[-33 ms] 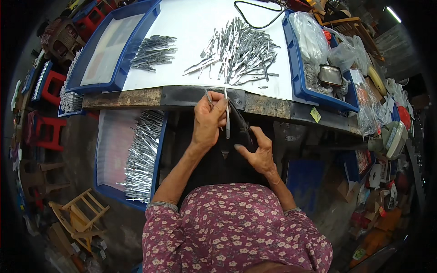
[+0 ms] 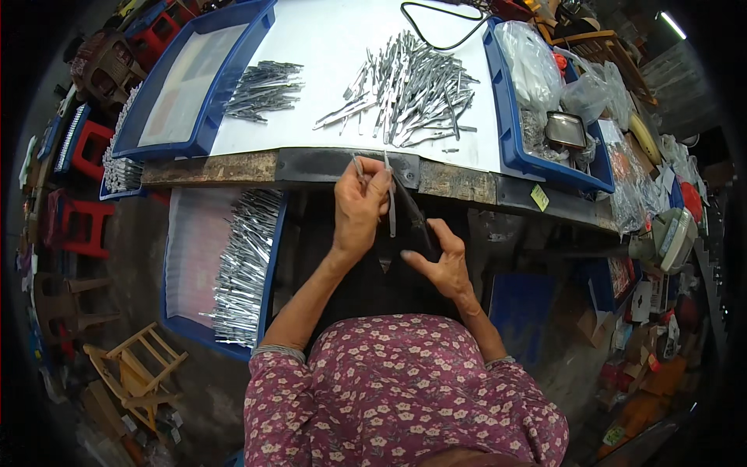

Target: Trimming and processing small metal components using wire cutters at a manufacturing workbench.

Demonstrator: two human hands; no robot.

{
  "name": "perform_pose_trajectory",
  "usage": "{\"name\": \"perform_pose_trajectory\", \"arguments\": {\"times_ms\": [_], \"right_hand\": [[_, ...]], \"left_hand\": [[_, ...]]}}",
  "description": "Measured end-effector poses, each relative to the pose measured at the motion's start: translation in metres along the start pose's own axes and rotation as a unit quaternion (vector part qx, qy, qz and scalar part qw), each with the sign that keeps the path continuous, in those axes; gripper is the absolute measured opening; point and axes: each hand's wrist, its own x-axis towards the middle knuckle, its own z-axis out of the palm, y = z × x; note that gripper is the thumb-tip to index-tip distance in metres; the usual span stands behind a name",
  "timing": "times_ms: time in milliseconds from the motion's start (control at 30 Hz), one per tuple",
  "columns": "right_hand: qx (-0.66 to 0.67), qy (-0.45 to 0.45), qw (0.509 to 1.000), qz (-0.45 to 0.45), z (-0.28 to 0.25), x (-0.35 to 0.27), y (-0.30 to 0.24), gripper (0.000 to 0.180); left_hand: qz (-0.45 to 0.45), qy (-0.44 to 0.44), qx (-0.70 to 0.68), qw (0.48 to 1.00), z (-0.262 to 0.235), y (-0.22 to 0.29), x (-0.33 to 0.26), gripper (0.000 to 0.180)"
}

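My left hand (image 2: 359,206) pinches a thin silver metal tweezer (image 2: 391,204) upright at the front edge of the white worktable (image 2: 311,47); a second thin piece sticks up behind its fingers. My right hand (image 2: 441,263), just below and to the right, holds a dark flat tool (image 2: 412,219) slanted against the tweezer. On the table beyond lie a large loose pile of similar tweezers (image 2: 408,86) and a smaller, neater pile (image 2: 264,87).
A blue tray (image 2: 268,272) at my lower left holds several rows of tweezers. Another blue tray (image 2: 156,117) lies at the table's left, and a blue bin (image 2: 510,132) with plastic bags at its right. A black cable (image 2: 436,35) loops at the back. Stools stand at the left.
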Motion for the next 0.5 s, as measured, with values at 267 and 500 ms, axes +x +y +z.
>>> {"name": "perform_pose_trajectory", "arguments": {"times_ms": [267,500], "right_hand": [[0.4,-0.177,0.874,0.21,-0.027,-0.01,-0.002,0.033],[0.477,-0.156,0.819,0.279,-0.017,-0.014,-0.001,0.035]], "left_hand": [[0.505,-0.07,0.432,0.744,-0.008,-0.008,0.013,0.014],[0.42,-0.128,0.492,0.752,-0.011,-0.006,0.02,0.013]]}}
